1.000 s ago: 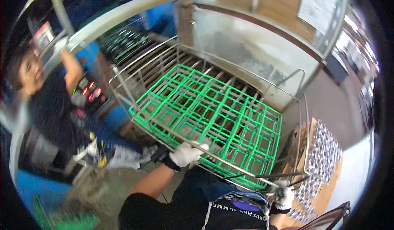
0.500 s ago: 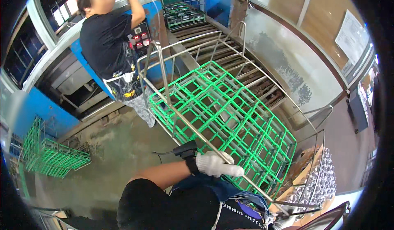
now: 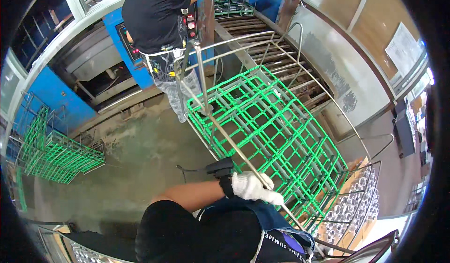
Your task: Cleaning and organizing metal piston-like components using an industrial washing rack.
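Observation:
My left hand (image 3: 255, 187), in a white glove, is wrapped round the steel side rail (image 3: 230, 143) of a large wire rack. The rack has a metal frame and a bright green coated grid (image 3: 276, 136) split into square cells; these cells hold nothing that I can see. It is tilted across the view, its far end over a roller conveyor (image 3: 241, 27). A black device with a strap (image 3: 220, 168) sits on my left wrist. My right hand is out of view.
A co-worker in a black shirt (image 3: 152, 17) stands far left at a blue control panel (image 3: 191, 24). Other green racks (image 3: 63, 157) rest on the floor at left. Clear glasses (image 3: 351, 206) stand on a board at lower right. A loaded rack (image 3: 234, 4) sits at the conveyor's far end.
My view has shifted, so the rack and conveyor appear farther right. The co-worker has turned away toward the panel. My left hand keeps its grip on the rail.

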Action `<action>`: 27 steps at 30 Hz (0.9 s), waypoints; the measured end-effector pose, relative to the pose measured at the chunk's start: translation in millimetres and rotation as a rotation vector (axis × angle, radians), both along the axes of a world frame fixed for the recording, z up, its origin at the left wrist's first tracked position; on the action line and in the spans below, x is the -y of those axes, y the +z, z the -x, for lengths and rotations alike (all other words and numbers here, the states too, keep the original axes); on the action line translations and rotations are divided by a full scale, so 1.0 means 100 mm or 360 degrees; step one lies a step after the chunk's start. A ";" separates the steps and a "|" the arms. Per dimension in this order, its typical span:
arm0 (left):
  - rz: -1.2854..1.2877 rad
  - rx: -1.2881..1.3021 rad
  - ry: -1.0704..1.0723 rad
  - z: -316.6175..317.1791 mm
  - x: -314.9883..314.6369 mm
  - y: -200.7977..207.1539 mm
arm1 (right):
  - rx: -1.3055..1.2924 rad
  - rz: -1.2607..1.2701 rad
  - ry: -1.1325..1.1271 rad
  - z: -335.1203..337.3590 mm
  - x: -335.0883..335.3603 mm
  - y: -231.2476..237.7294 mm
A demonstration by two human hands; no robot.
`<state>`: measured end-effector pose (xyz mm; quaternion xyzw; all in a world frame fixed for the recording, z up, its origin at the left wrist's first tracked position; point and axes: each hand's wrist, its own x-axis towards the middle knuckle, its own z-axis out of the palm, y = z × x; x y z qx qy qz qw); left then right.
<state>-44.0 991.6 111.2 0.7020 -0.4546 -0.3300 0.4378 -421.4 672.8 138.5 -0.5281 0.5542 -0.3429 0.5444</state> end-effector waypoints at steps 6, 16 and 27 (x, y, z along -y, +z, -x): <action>0.0098 -0.0271 0.0032 0.45 -0.19 -0.04 | -0.0009 -0.0076 0.0078 0.37 -0.13 -0.19; -0.0130 -0.1015 0.0881 1.47 -0.48 0.08 | 0.0071 -0.0248 0.0444 0.52 0.01 -0.56; -0.0295 -0.1411 0.1467 1.71 -0.98 -0.69 | -0.0053 -0.0349 0.0968 -0.41 -0.39 -0.40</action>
